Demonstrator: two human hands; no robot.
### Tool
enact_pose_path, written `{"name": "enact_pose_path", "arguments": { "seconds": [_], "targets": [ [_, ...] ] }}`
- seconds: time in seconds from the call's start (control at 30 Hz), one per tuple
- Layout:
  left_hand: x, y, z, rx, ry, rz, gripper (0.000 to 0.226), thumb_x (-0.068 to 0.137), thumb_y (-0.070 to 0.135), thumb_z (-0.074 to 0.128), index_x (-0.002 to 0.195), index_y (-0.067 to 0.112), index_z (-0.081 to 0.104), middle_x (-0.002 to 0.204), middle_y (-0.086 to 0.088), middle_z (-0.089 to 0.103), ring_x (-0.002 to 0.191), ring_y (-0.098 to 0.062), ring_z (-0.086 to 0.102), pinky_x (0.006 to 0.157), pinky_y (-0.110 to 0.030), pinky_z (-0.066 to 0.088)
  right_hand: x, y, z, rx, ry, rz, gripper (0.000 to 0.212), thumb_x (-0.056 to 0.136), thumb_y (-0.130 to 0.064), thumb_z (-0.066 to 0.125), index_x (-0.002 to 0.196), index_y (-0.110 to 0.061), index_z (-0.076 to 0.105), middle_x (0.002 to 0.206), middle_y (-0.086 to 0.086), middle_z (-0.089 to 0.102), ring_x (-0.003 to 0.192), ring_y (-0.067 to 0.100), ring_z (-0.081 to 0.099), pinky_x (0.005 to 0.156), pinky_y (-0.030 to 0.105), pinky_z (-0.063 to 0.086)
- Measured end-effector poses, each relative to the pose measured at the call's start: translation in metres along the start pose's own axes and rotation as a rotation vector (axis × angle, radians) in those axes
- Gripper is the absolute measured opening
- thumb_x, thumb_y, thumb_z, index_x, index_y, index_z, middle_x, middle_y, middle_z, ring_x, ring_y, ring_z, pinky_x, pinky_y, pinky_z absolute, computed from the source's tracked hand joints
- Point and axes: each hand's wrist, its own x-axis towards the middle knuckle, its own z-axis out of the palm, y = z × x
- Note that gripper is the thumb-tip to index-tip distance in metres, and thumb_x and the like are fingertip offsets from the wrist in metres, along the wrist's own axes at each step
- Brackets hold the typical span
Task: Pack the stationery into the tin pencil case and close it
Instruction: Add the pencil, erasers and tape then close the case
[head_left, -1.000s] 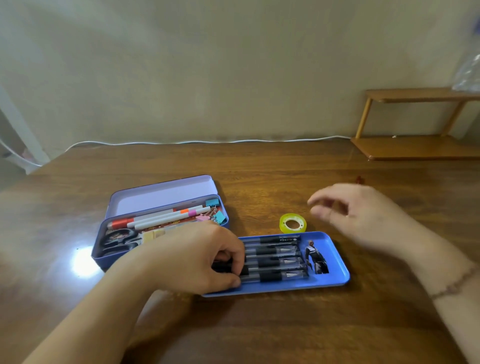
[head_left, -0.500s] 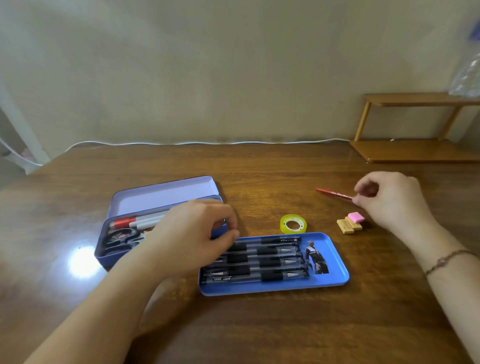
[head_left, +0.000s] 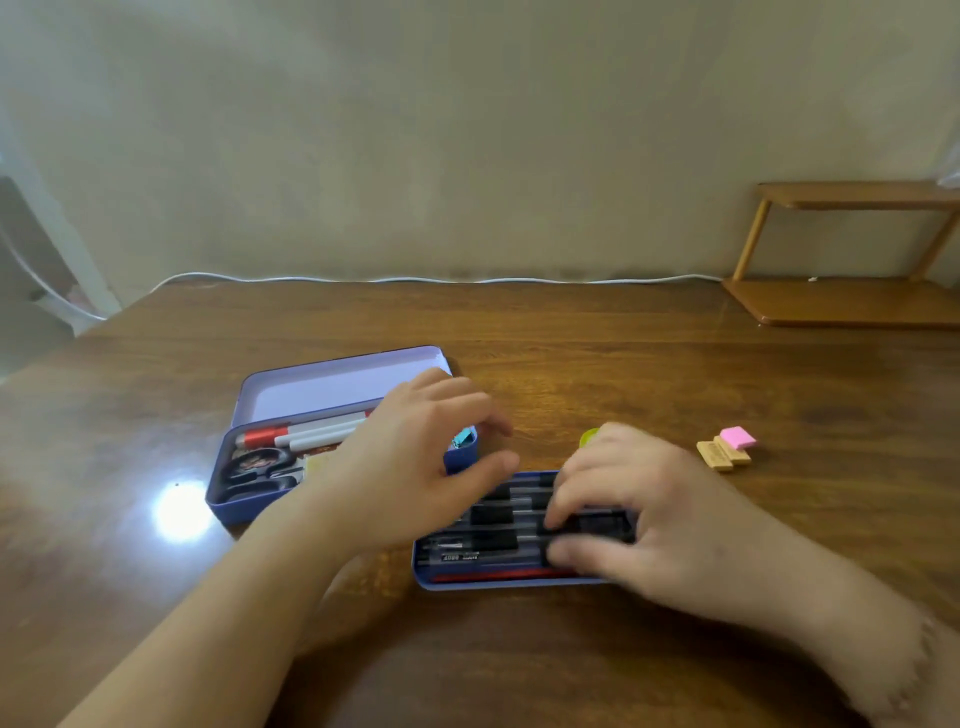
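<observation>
Newly added: red pencil in blue tray, right hand fingers relaxed atop pens; left hand released; erasers remain unpacked.

Plain beige wall; white cable along the wooden counter back edge; two-tier wooden shelf at back right corner; light glare near left edge.
</observation>
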Motion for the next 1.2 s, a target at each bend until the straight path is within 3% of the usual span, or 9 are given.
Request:
{"name": "enact_pose_path", "arguments": {
  "seconds": [0.1,0.2,0.33,0.5,0.57,0.63,0.77,0.9,1.2],
  "targets": [
    [-0.003,0.004,0.000,0.078,-0.173,0.085,0.045,0.083,0.072,0.051,0.118,0.043,0.054,0.113,0.027,0.057,0.117,0.000,0.038,0.099,-0.032,0.035,0.003,0.031,-0.013,0.008,0.132,0.207,0.019,0.091,-0.044,0.054,0.101,-0.040,0.069,0.109,-0.027,0.061,0.111,0.002,0.047,0.093,0.038,0.046],
    [-0.006,0.010,0.003,0.116,-0.326,0.087,0.069,0.072,0.085,0.050,0.130,0.048,0.041,0.129,0.029,0.048,0.124,0.003,0.022,0.102,-0.031,0.027,0.003,0.064,-0.019,-0.229,-0.050,0.383,0.027,0.098,-0.039,0.045,0.117,-0.051,0.061,0.135,-0.030,0.047,0.135,0.008,0.025,0.111,0.045,0.019],
    [-0.005,0.013,0.007,0.139,-0.392,0.109,0.077,0.069,0.086,0.052,0.134,0.050,0.035,0.135,0.030,0.041,0.126,0.002,0.022,0.108,-0.034,0.023,-0.005,0.083,-0.029,-0.263,-0.115,0.515,0.025,0.092,-0.045,0.056,0.116,-0.053,0.059,0.132,-0.034,0.050,0.144,0.005,0.015,0.116,0.055,-0.003],
    [-0.006,0.012,0.007,0.126,-0.395,0.107,0.074,0.070,0.083,0.055,0.134,0.050,0.035,0.137,0.030,0.041,0.122,0.008,0.026,0.112,-0.037,0.016,-0.003,0.076,-0.037,-0.375,-0.058,0.543,0.019,0.076,-0.057,0.070,0.093,-0.051,0.064,0.132,-0.016,0.059,0.133,0.000,0.036,0.118,0.050,0.004],
    [-0.005,0.012,0.006,0.115,-0.405,0.099,0.073,0.070,0.083,0.055,0.133,0.051,0.034,0.136,0.031,0.040,0.121,0.009,0.028,0.112,-0.039,0.015,-0.007,0.072,-0.045,-0.287,0.028,0.496,0.021,0.068,-0.063,0.071,0.085,-0.053,0.064,0.131,-0.010,0.061,0.115,-0.001,0.046,0.118,0.049,0.017],
    [-0.005,0.011,0.005,0.103,-0.416,0.089,0.073,0.069,0.082,0.055,0.131,0.052,0.033,0.134,0.033,0.039,0.120,0.009,0.029,0.112,-0.038,0.015,-0.014,0.068,-0.055,-0.117,0.027,0.402,0.026,0.060,-0.070,0.068,0.083,-0.057,0.065,0.127,-0.016,0.062,0.121,-0.003,0.045,0.113,0.047,0.031],
    [-0.006,0.010,0.005,0.096,-0.421,0.081,0.072,0.068,0.083,0.055,0.130,0.054,0.033,0.130,0.034,0.039,0.115,0.010,0.028,0.107,-0.032,0.017,-0.018,0.058,-0.054,-0.134,-0.213,0.309,0.028,0.068,-0.068,0.067,0.093,-0.056,0.064,0.131,-0.031,0.054,0.138,-0.011,0.024,0.121,0.042,0.008],
    [-0.006,0.010,0.005,0.101,-0.425,0.087,0.072,0.069,0.083,0.054,0.131,0.053,0.032,0.132,0.034,0.038,0.117,0.010,0.029,0.108,-0.032,0.018,-0.016,0.060,-0.050,-0.164,-0.276,0.285,0.020,0.076,-0.054,0.072,0.095,-0.052,0.065,0.133,-0.040,0.045,0.139,-0.016,0.008,0.121,0.039,0.001],
    [-0.006,0.011,0.004,0.113,-0.433,0.084,0.072,0.070,0.083,0.054,0.131,0.053,0.033,0.132,0.034,0.038,0.120,0.008,0.030,0.110,-0.037,0.021,-0.028,0.086,-0.072,-0.227,-0.243,0.419,0.038,0.079,-0.043,0.074,0.106,-0.060,0.053,0.135,-0.033,0.043,0.140,0.001,0.020,0.116,0.047,0.023]
  ]
}}
